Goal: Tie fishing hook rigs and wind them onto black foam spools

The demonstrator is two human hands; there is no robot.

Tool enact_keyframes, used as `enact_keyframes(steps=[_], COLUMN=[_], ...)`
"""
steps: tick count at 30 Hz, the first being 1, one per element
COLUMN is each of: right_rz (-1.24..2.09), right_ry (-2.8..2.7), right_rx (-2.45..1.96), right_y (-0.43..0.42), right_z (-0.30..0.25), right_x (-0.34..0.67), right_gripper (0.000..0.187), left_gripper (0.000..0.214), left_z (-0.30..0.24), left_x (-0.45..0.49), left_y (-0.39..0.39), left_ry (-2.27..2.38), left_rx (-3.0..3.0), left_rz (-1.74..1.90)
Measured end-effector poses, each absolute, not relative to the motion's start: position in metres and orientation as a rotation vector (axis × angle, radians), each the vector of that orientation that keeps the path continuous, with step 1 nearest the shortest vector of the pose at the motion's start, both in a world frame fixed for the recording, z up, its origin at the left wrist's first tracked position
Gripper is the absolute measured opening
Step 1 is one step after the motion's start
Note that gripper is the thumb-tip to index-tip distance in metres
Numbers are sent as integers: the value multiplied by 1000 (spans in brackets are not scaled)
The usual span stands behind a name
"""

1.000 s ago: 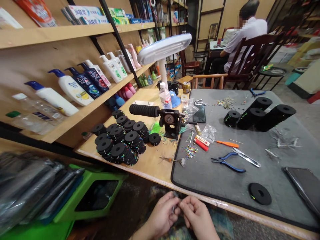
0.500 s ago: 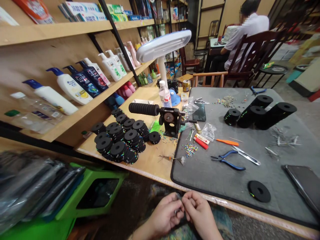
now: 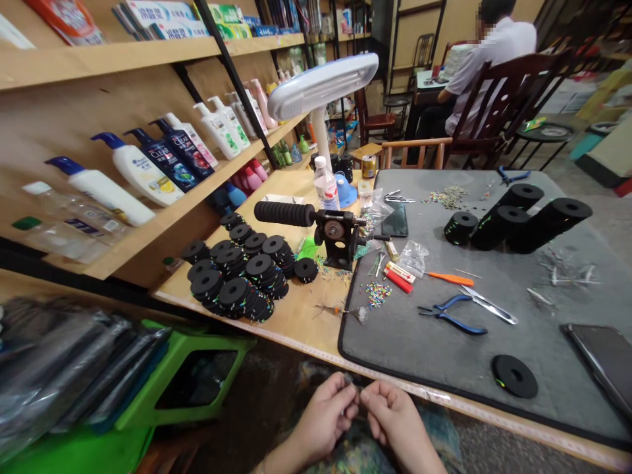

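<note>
My left hand (image 3: 323,416) and my right hand (image 3: 395,418) meet below the table's front edge, over my lap. Both are closed in a pinch, fingertips almost touching, on a tiny item between them that I cannot make out. On the grey mat (image 3: 419,342) nearest my right hand lies one black foam disc (image 3: 514,376). Blue-handled pliers (image 3: 451,316) and scissors (image 3: 488,306) lie further back on the mat. A pile of black foam discs (image 3: 237,273) sits on the wooden table at the left.
A black hand-crank winder (image 3: 336,237) stands mid-table by a water bottle (image 3: 326,187) and a desk lamp (image 3: 323,89). Black foam rolls (image 3: 523,214) lie at back right, a phone (image 3: 605,359) at right. Shampoo shelves (image 3: 148,178) line the left; a green stool (image 3: 182,382) stands below. A seated person (image 3: 486,59) is behind.
My hands have shifted slightly and the fingertips have drawn a little apart; the view has tilted slightly. Nothing on the table has moved.
</note>
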State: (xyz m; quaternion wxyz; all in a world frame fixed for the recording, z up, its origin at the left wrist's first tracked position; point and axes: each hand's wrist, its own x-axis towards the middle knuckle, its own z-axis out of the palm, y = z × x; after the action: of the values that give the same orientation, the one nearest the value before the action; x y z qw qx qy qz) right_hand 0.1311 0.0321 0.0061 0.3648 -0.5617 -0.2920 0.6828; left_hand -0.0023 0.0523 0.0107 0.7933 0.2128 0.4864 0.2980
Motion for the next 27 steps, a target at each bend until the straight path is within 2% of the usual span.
enact_keyframes(steps=[7,15,27], right_rz=[1929,1967,1945], right_ry=[-774,-788,-816], right_rx=[-1355,-1343,-1352], right_y=[27,27,27], right_z=[3,-1,0], right_x=[132,131,130], right_gripper=[42,42,40], left_gripper=[48,44,39], left_z=[14,8,16], left_x=[-4,-8,-6], left_y=[56,53,53], left_ry=[1042,1103,1153], left_rx=[287,808,980], left_rz=[572,579,567])
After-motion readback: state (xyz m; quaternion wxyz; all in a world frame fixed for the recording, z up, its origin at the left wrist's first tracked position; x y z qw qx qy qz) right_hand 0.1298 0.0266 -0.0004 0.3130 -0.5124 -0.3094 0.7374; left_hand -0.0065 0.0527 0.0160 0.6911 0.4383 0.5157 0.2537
